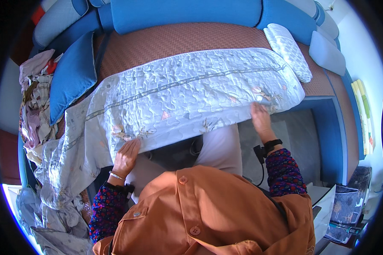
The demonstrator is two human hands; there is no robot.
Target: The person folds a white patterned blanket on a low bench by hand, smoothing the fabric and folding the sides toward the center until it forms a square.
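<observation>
A white quilted cover (185,86) with a grey patterned stripe and small printed motifs lies spread over a sofa seat. Its near edge runs nearly straight between my two hands, above my knees. My left hand (126,156), with a bracelet at the wrist, holds that edge near the left corner, fingers together on top and thumb hidden. Farther right, my right hand (261,120) has the same edge under its fingers; its thumb is also out of sight. To the left, the fabric continues in loose folds (67,162) down over the sofa's side section.
Behind the cover is a brown woven seat mat (185,38) with blue back cushions (185,14). A folded white quilted piece (289,52) and a pale cushion (327,52) lie right. A blue pillow (75,78) leans beside piled clothes (35,111). The blue sofa base (332,137) borders the floor.
</observation>
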